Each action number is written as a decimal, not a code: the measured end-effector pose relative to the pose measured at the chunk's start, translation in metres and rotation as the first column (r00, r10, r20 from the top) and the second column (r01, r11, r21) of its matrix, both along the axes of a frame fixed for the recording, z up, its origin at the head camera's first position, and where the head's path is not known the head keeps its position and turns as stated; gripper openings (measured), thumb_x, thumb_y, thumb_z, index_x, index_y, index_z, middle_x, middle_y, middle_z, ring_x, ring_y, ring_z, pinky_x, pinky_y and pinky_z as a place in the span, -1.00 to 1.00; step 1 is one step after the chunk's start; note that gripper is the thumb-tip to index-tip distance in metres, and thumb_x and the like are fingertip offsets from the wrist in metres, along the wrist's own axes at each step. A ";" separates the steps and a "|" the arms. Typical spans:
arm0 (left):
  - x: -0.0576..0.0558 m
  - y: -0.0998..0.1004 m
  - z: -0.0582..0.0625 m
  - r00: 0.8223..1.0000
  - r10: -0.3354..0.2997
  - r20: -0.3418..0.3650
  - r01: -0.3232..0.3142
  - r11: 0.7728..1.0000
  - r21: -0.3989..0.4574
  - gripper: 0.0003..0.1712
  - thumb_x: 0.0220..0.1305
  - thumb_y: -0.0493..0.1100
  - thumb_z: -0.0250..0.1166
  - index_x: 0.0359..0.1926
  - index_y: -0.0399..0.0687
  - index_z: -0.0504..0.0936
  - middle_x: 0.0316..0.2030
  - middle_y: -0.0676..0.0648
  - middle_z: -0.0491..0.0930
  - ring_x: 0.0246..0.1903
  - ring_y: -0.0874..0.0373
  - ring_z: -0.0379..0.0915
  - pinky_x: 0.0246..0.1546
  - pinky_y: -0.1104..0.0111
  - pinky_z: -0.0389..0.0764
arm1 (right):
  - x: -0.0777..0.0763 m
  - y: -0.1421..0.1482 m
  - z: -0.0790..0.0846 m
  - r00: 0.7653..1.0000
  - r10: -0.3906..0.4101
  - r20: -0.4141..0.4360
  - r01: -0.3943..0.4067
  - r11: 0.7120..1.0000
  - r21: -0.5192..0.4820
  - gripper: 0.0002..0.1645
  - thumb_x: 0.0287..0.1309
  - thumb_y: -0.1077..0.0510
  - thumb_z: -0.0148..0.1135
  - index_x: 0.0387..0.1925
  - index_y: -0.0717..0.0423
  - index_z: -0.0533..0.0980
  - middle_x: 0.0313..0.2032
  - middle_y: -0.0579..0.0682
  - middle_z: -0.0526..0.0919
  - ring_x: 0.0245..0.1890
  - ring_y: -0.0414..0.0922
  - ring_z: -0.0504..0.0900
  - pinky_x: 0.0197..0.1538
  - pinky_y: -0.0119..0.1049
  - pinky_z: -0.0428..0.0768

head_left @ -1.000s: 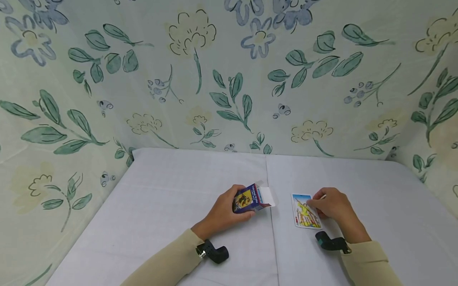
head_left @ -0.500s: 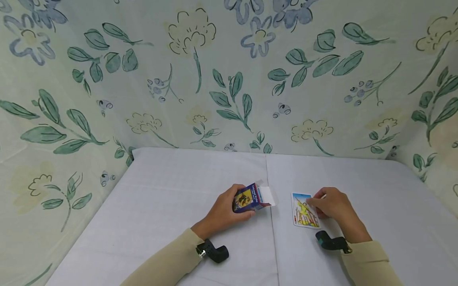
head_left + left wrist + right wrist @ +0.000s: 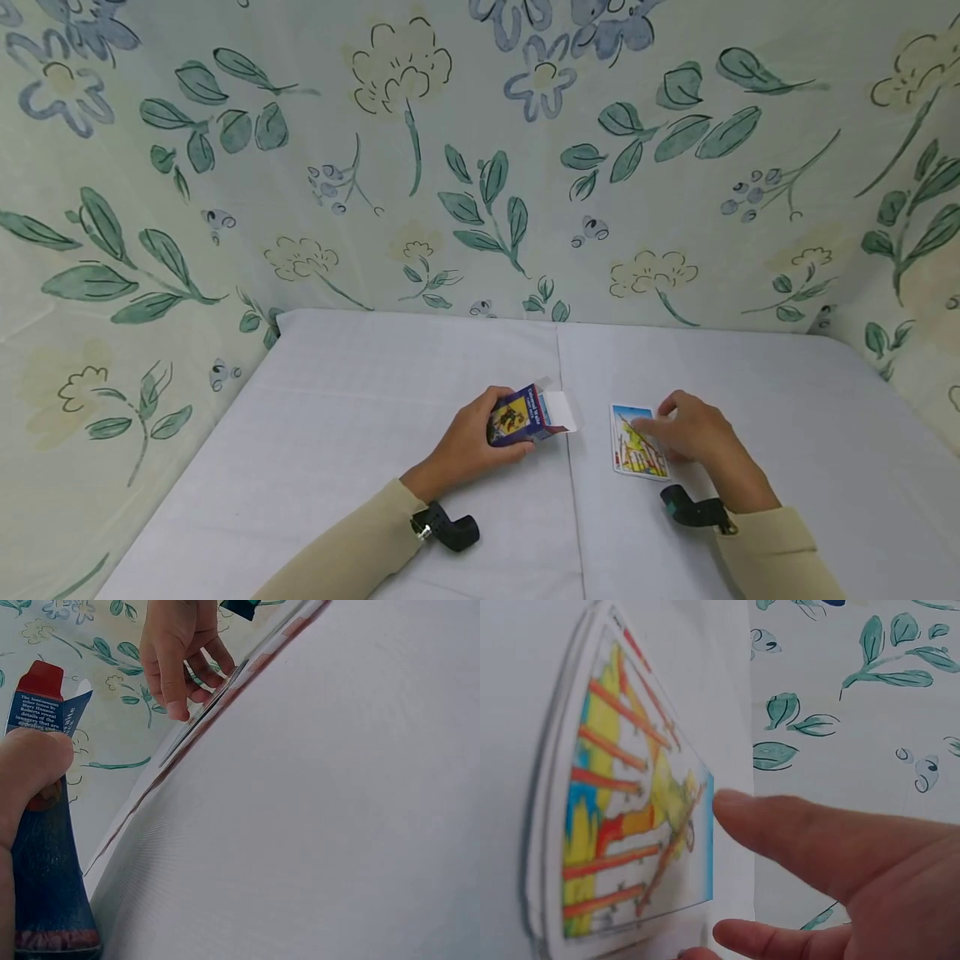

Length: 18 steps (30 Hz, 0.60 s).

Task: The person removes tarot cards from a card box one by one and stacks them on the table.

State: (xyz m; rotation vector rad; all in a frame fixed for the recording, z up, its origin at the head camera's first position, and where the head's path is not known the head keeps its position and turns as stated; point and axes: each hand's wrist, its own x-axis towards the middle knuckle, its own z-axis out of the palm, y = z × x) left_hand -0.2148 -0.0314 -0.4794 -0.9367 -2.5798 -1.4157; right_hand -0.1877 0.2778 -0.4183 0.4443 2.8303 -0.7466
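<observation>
In the head view my left hand (image 3: 461, 442) grips a dark blue tarot card box (image 3: 516, 418) with its white end flap (image 3: 559, 412) standing open toward the right. The left wrist view has my thumb (image 3: 37, 761) pressed along the printed side of that box. A small stack of tarot cards (image 3: 637, 454) lies face up on the white cloth, its top card showing a yellow figure with red staves. Over the stack's right edge is my right hand (image 3: 697, 429), thumb and fingers apart. From the right wrist, the thumb (image 3: 757, 817) sits close to the blue end of the top card.
White cloth (image 3: 337, 400) covers the table, with a seam running front to back between the box and the cards. A floral curtain (image 3: 480, 167) hangs behind the table and on both sides. Each wrist wears a black camera mount (image 3: 453, 529).
The card stack has shifted slightly left. My right hand's thumb has come further left over the top card, and its fingers have loosened from the card's edge. My left hand and the box stay put.
</observation>
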 end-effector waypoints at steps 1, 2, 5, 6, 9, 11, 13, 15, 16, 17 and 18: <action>0.000 0.000 0.000 1.000 0.000 0.000 0.000 1.000 0.000 -0.19 0.08 0.23 0.40 0.25 0.03 0.29 0.00 0.04 0.49 -0.12 0.25 0.41 -0.12 0.42 0.52 | 0.000 -0.001 0.000 1.000 0.012 0.007 -0.013 1.000 0.020 -0.16 0.03 -0.19 0.37 0.05 0.37 0.29 -0.37 0.25 0.50 -0.44 0.02 0.50 -0.43 -0.24 0.50; 0.000 0.000 0.000 1.000 0.000 0.001 0.000 1.000 0.000 -0.19 0.08 0.23 0.40 0.25 0.03 0.29 0.00 0.04 0.49 -0.11 0.25 0.41 -0.12 0.42 0.52 | 0.001 -0.003 0.001 1.000 0.026 0.012 -0.027 0.999 0.038 -0.07 -0.01 -0.23 0.38 0.11 0.37 0.25 -0.32 0.28 0.50 -0.41 0.05 0.49 -0.43 -0.23 0.51; 0.000 0.000 0.000 1.000 0.004 0.004 -0.004 1.000 -0.004 -0.18 0.08 0.23 0.40 0.25 0.03 0.29 0.01 0.04 0.49 -0.11 0.25 0.40 -0.11 0.42 0.51 | 0.003 -0.010 0.004 0.998 0.057 0.028 -0.059 0.996 0.066 0.17 -0.13 -0.31 0.43 0.24 0.37 0.13 -0.18 0.39 0.44 -0.36 0.12 0.48 -0.42 -0.19 0.55; 0.000 0.000 0.000 1.000 0.005 0.004 -0.005 1.000 -0.005 -0.18 0.08 0.23 0.39 0.25 0.03 0.30 0.01 0.04 0.49 -0.11 0.25 0.40 -0.11 0.42 0.51 | 0.004 -0.012 0.005 0.997 0.065 0.031 -0.067 0.995 0.076 0.22 -0.16 -0.33 0.45 0.27 0.36 0.10 -0.15 0.42 0.41 -0.34 0.13 0.47 -0.41 -0.17 0.56; 0.001 0.000 0.000 1.000 0.006 0.003 -0.006 1.000 -0.006 -0.19 0.08 0.23 0.39 0.25 0.03 0.30 0.01 0.04 0.49 -0.12 0.26 0.40 -0.12 0.42 0.51 | 0.007 -0.017 0.006 0.995 0.084 0.052 -0.089 0.991 0.099 0.35 -0.27 -0.39 0.47 0.34 0.31 0.05 -0.08 0.47 0.33 -0.33 0.18 0.46 -0.41 -0.11 0.56; 0.001 0.000 0.000 1.000 0.005 0.002 -0.005 1.000 -0.007 -0.19 0.08 0.23 0.40 0.25 0.03 0.30 0.00 0.04 0.49 -0.12 0.26 0.40 -0.12 0.42 0.51 | 0.009 -0.020 0.006 0.993 0.095 0.066 -0.103 0.988 0.118 0.41 -0.33 -0.44 0.46 0.36 0.27 0.04 -0.06 0.49 0.28 -0.32 0.20 0.44 -0.40 -0.08 0.54; 0.000 0.000 0.000 1.000 0.005 0.002 -0.005 1.000 -0.010 -0.19 0.08 0.23 0.39 0.25 0.03 0.30 0.00 0.04 0.49 -0.12 0.26 0.40 -0.12 0.42 0.51 | 0.010 -0.022 0.007 0.991 0.108 0.073 -0.117 0.984 0.137 0.45 -0.37 -0.48 0.45 0.38 0.25 0.03 -0.07 0.48 0.26 -0.32 0.21 0.43 -0.39 -0.07 0.51; 0.001 0.000 0.000 1.000 0.008 0.005 -0.008 1.000 -0.012 -0.19 0.08 0.23 0.39 0.25 0.03 0.30 0.00 0.05 0.49 -0.12 0.26 0.40 -0.12 0.42 0.51 | 0.012 -0.024 0.007 0.990 0.122 0.072 -0.132 0.979 0.153 0.48 -0.40 -0.51 0.44 0.38 0.25 0.03 -0.09 0.47 0.26 -0.33 0.21 0.43 -0.40 -0.07 0.48; 0.001 0.000 0.000 1.000 0.008 0.006 -0.008 1.000 -0.013 -0.19 0.08 0.23 0.39 0.25 0.03 0.30 0.00 0.04 0.49 -0.12 0.26 0.40 -0.12 0.42 0.51 | 0.012 -0.025 0.007 0.990 0.123 0.070 -0.133 0.978 0.160 0.49 -0.41 -0.52 0.44 0.38 0.25 0.04 -0.09 0.47 0.26 -0.34 0.21 0.42 -0.40 -0.07 0.47; 0.001 0.000 0.000 1.000 0.008 0.008 -0.008 1.000 -0.014 -0.19 0.08 0.23 0.39 0.25 0.03 0.30 0.01 0.04 0.49 -0.11 0.26 0.40 -0.11 0.42 0.51 | 0.013 -0.026 0.007 0.990 0.125 0.066 -0.135 0.977 0.167 0.49 -0.42 -0.52 0.44 0.38 0.25 0.04 -0.10 0.46 0.27 -0.34 0.20 0.42 -0.39 -0.08 0.46; 0.001 0.000 0.000 1.000 0.009 0.011 -0.009 1.000 -0.015 -0.19 0.08 0.23 0.39 0.25 0.03 0.30 0.01 0.04 0.49 -0.11 0.26 0.40 -0.11 0.42 0.51 | 0.013 -0.027 0.007 0.990 0.127 0.063 -0.136 0.975 0.174 0.49 -0.42 -0.52 0.44 0.37 0.26 0.04 -0.11 0.45 0.27 -0.34 0.19 0.42 -0.40 -0.08 0.46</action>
